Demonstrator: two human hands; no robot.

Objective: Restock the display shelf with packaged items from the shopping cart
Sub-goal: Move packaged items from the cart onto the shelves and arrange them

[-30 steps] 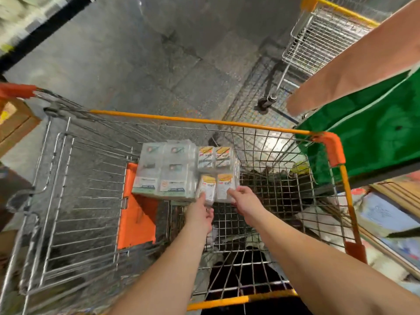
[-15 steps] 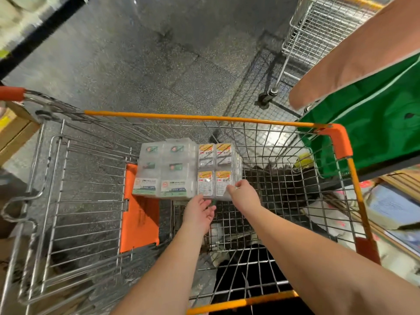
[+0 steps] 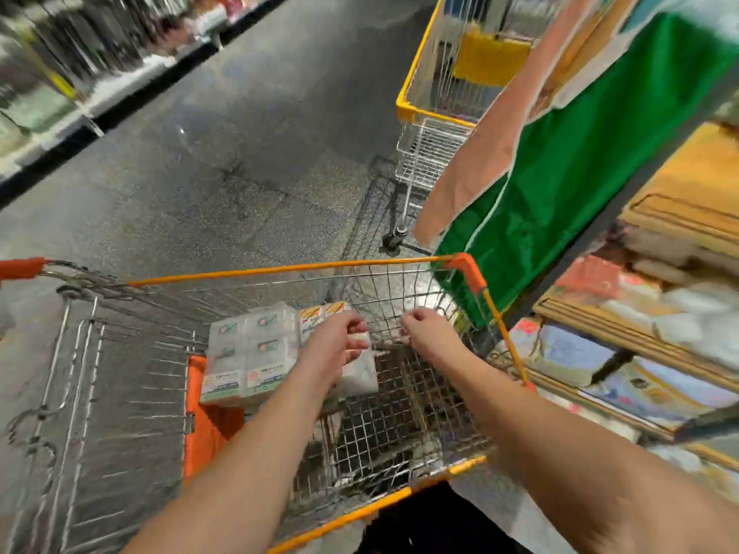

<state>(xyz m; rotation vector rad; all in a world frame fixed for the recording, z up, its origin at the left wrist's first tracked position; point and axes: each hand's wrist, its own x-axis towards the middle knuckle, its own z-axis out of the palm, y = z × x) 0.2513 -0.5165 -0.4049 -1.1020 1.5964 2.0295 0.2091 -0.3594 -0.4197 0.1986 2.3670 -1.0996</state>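
Observation:
An orange-rimmed wire shopping cart [image 3: 304,269] stands in front of me. Inside it lies a clear-wrapped bundle of packs with green and white labels [image 3: 248,353]. Beside that, on the right, lies a bundle of packs with yellow labels [image 3: 320,315], mostly covered by my left hand [image 3: 336,347]. That hand's fingers curl around the bundle's right edge. My right hand [image 3: 426,331] hovers further right over the cart's mesh, fingers curled, with nothing visible in it. The display shelf [image 3: 656,349] stands on the right, stacked with flat packaged goods.
A green and peach cloth [image 3: 580,173] hangs over the shelf's near corner, touching the cart's right rim. A second, yellow-rimmed cart [image 3: 436,113] stands ahead by the shelf. Blurred shelving [image 3: 60,82] runs along the far left of the grey aisle floor.
My left hand moved up onto the yellow-labelled bundle and closed on its edge. My right hand came off that bundle and shifted right. The view tilted up the aisle.

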